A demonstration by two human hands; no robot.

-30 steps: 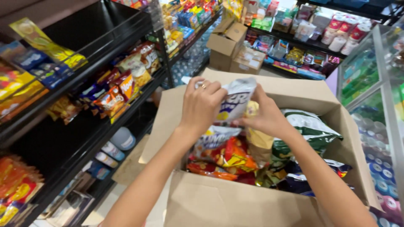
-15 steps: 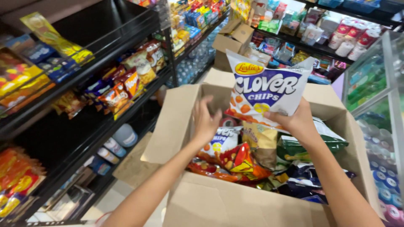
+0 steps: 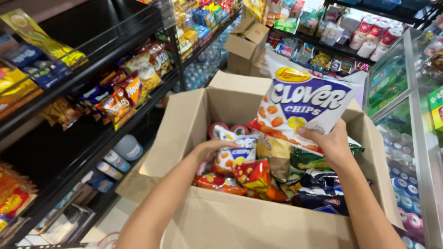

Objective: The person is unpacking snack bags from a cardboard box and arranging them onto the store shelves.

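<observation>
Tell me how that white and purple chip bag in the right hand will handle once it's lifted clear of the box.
The chip bag looks puffed with air, so probably light for its size and easily crushed. The right hand pinches only its lower edge, so it may flop or swing. Its glossy film could slip.

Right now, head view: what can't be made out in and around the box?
- Box bottom: hidden under the piled snack bags.
- Left hand fingertips: tucked among the bags in the box; whether they grip one is unclear.
- Right hand fingers: mostly behind the white chip bag it holds up.
- Dark bags at the box's right: the right forearm covers part of them.
- Far shelf goods: too small and blurred.
</observation>
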